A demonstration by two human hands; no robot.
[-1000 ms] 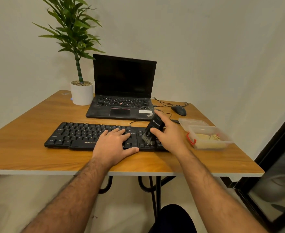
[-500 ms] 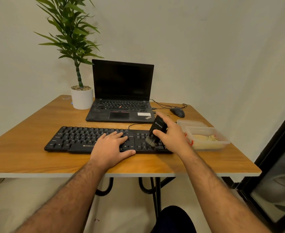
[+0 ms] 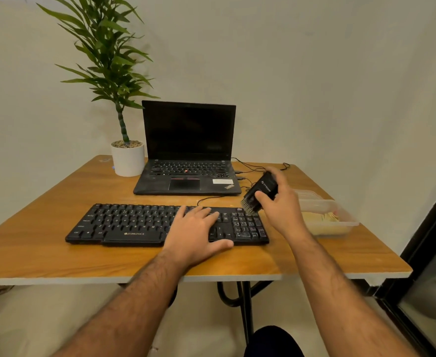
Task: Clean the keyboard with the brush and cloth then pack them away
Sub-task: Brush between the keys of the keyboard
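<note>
The black keyboard [image 3: 160, 224] lies near the front edge of the wooden table [image 3: 44, 243], with "ZEBRONICS" printed in white on its front lip. The left hand [image 3: 199, 234] rests flat on its right-of-centre keys, fingers straight. The right hand [image 3: 280, 206] grips the black brush [image 3: 259, 193], bristles down at the number pad's far corner; its white logo is unreadable. Behind stands an open ThinkPad laptop [image 3: 188, 155]. A clear container [image 3: 340, 222] holding something yellow sits at the right.
</note>
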